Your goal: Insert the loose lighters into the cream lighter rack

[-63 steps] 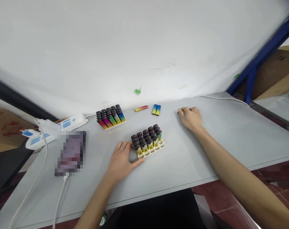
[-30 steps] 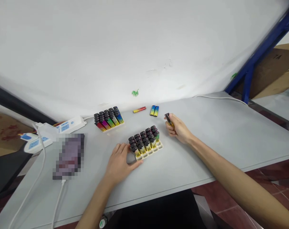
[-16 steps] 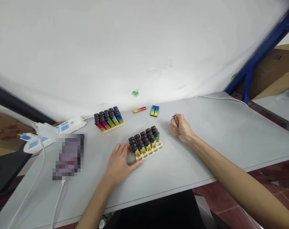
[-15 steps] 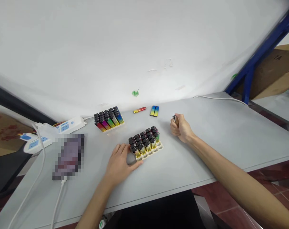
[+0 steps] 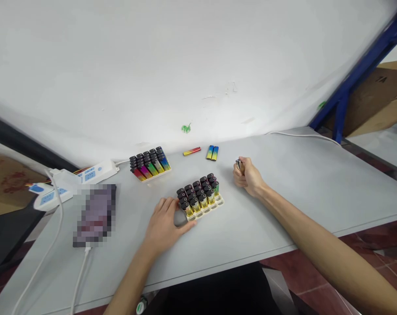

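A cream tray (image 5: 220, 201) of upright lighters with black tops stands mid-table; the lighters (image 5: 203, 200) in its near row have clear yellow bodies, and the front row of slots holds none. My left hand (image 5: 164, 225) is curved round the tray's left end, fingertips at its side and thumb along its near corner. To the right of the tray, my right hand (image 5: 248, 177) is closed in a fist around a lighter (image 5: 239, 164), thumb at the top. Only the lighter's metal upper end shows; the fingers hide the body.
A second white tray (image 5: 159, 176) of colourful lighters stands at the back left. Near the wall lie a red-yellow lighter (image 5: 192, 151) and two blue-yellow lighters (image 5: 212, 153). At left are a power strip (image 5: 93, 173), a pixelated device (image 5: 95, 214) and white cables (image 5: 58, 218).
My right hand has shifted very slightly, still closed on the lighter. The left hand and both trays stay where they were.
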Motion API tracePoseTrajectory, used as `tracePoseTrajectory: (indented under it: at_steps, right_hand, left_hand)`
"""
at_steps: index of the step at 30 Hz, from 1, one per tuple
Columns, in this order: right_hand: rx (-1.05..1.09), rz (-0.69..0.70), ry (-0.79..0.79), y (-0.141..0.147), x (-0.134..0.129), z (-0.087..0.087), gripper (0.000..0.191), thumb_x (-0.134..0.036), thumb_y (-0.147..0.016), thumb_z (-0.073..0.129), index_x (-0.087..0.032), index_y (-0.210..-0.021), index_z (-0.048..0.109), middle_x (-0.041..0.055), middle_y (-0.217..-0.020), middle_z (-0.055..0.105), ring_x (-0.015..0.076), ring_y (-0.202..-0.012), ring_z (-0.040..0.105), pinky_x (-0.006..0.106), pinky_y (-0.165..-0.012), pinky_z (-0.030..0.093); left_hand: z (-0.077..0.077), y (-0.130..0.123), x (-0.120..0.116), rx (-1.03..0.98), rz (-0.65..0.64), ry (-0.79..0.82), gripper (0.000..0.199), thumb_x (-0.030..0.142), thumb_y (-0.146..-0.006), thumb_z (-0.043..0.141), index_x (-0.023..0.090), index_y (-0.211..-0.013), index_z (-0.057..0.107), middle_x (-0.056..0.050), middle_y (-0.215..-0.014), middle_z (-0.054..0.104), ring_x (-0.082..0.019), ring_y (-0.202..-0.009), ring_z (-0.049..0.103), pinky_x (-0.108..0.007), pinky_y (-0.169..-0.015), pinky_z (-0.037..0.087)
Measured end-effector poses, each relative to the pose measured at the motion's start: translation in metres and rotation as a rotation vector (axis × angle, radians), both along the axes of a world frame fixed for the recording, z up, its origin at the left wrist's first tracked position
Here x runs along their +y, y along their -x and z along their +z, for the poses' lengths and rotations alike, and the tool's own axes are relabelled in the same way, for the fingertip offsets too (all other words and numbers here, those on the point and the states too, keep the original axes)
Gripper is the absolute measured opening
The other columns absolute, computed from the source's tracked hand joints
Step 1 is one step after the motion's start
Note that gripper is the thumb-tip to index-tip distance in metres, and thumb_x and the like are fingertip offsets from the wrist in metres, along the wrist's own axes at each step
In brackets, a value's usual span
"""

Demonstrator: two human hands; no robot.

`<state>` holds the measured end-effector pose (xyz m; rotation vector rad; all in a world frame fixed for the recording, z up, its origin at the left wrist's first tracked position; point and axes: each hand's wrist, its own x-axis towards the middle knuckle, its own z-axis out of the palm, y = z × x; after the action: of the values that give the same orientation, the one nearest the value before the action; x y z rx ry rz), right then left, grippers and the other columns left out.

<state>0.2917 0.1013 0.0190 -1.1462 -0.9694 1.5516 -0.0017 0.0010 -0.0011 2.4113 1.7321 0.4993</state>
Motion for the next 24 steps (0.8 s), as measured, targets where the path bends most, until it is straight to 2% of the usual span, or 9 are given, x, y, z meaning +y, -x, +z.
tracePoseTrajectory:
  at_steps: [2,4,6,8,10,13,18,24]
  right_hand:
    - [0.012,0.024,-0.001,0.001,0.000,-0.001,0.054,-0.062,-0.092,0.041,-0.022,-0.056,0.042,-0.0077,-0.050,0.018,0.0083,-0.043,0.012,0.025,-0.042,0.011]
    - [0.033,0.071,-0.025,0.001,-0.001,-0.002,0.050,-0.065,-0.091,0.045,-0.020,-0.071,0.056,-0.0061,-0.055,0.030,0.0088,-0.045,0.024,0.025,-0.044,0.022]
    - [0.044,0.126,-0.078,0.000,-0.002,-0.002,0.046,-0.064,-0.090,0.052,-0.020,-0.086,0.063,-0.0025,-0.066,0.047,0.0112,-0.055,0.042,0.027,-0.054,0.036]
    - [0.014,0.198,-0.140,-0.003,-0.003,-0.001,0.041,-0.060,-0.087,0.063,-0.020,-0.088,0.065,0.0015,-0.079,0.058,0.0145,-0.070,0.052,0.029,-0.067,0.042]
    - [-0.038,0.285,-0.187,-0.008,-0.003,0.001,0.035,-0.053,-0.083,0.072,-0.019,-0.084,0.067,0.0033,-0.087,0.062,0.0161,-0.080,0.054,0.031,-0.074,0.041]
    - [-0.093,0.383,-0.211,-0.015,-0.003,0.002,0.028,-0.045,-0.077,0.080,-0.020,-0.082,0.070,0.0020,-0.087,0.064,0.0159,-0.081,0.054,0.033,-0.078,0.041]
    - [-0.115,0.450,-0.206,-0.017,-0.002,0.000,0.027,-0.040,-0.073,0.084,-0.020,-0.083,0.070,-0.0011,-0.080,0.065,0.0126,-0.073,0.053,0.031,-0.074,0.041]
    - [-0.178,0.563,-0.166,-0.010,-0.006,0.002,0.033,-0.039,-0.071,0.086,-0.019,-0.090,0.068,0.0002,-0.083,0.072,0.0137,-0.075,0.062,0.031,-0.075,0.046]
  left_hand:
    - [0.000,0.000,0.000,-0.006,-0.005,-0.007,0.046,0.061,-0.082,0.068,0.021,-0.102,0.056,-0.007,-0.100,0.060,-0.029,-0.097,0.053,-0.047,-0.086,0.049]
    - [0.000,0.000,0.000,-0.006,-0.005,0.000,0.046,0.061,-0.082,0.067,0.021,-0.103,0.056,-0.007,-0.101,0.059,-0.029,-0.098,0.053,-0.047,-0.087,0.048]
    - [0.000,-0.001,0.000,-0.002,-0.002,0.016,0.048,0.062,-0.082,0.067,0.020,-0.103,0.055,-0.007,-0.101,0.059,-0.030,-0.099,0.053,-0.047,-0.087,0.048]
    - [0.000,-0.001,0.000,0.001,0.005,0.026,0.049,0.064,-0.082,0.066,0.020,-0.103,0.055,-0.008,-0.101,0.059,-0.030,-0.099,0.052,-0.047,-0.086,0.048]
    - [0.000,0.000,0.000,-0.001,0.011,0.033,0.049,0.064,-0.082,0.066,0.020,-0.101,0.055,-0.008,-0.101,0.059,-0.030,-0.099,0.053,-0.046,-0.085,0.048]
    - [0.001,0.000,0.000,-0.014,0.016,0.028,0.048,0.064,-0.081,0.067,0.021,-0.099,0.055,-0.007,-0.099,0.058,-0.030,-0.097,0.053,-0.045,-0.083,0.048]
    - [0.003,-0.002,0.000,-0.026,0.013,0.023,0.045,0.061,-0.080,0.069,0.022,-0.098,0.054,-0.006,-0.097,0.058,-0.029,-0.096,0.053,-0.044,-0.083,0.047]
    - [0.002,-0.002,0.000,-0.027,0.014,0.032,0.046,0.061,-0.080,0.069,0.021,-0.097,0.055,-0.006,-0.096,0.059,-0.029,-0.096,0.052,-0.044,-0.082,0.047]
